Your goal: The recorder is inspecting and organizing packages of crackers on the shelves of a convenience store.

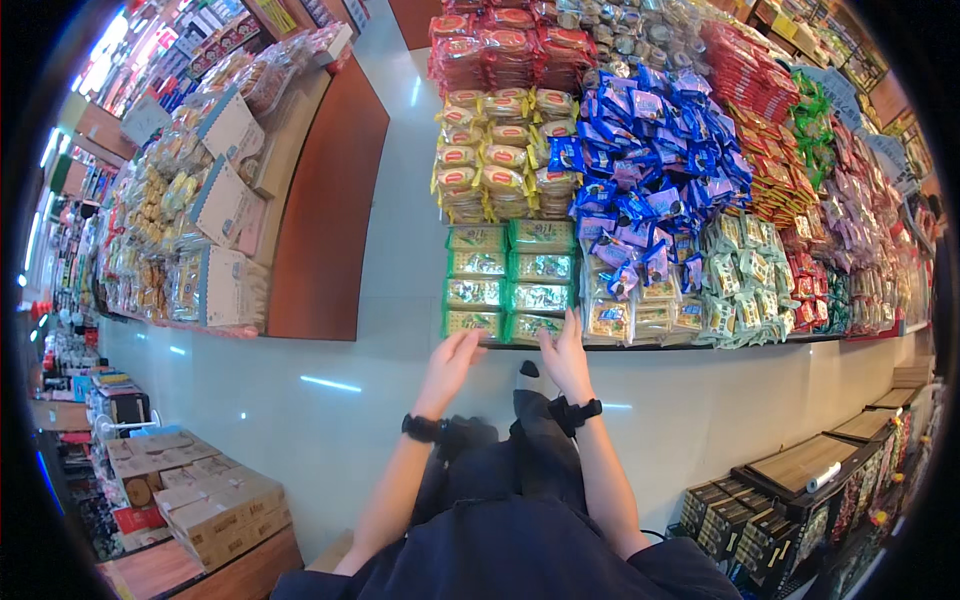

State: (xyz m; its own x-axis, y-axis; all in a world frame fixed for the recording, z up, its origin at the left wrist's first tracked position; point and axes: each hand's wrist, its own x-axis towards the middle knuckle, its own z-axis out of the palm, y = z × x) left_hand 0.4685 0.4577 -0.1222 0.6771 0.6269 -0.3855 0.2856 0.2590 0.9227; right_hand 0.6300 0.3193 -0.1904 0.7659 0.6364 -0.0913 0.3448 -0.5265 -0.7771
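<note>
My left hand [448, 365] is at the near edge of the display, fingers by the front pack of the left column of green-edged cracker packs [474, 264]. My right hand [566, 360] is beside the front pack of the second column [538, 294], with its thumb and fingers apart. Whether either hand touches a pack is hard to tell; neither appears to grip one. Behind these packs stand yellow-wrapped pastry packs [504, 156]. To their right, small blue and purple snack packets [652, 161] lie in a loose heap over clear-wrapped cracker packs [609, 318].
A wooden display stand [321, 225] with bagged snacks is at left across the tiled aisle. Cardboard cartons [225, 514] are stacked at lower left. Pale green packets [750, 281] lie right of the heap. A low shelf unit [802, 461] runs along the lower right.
</note>
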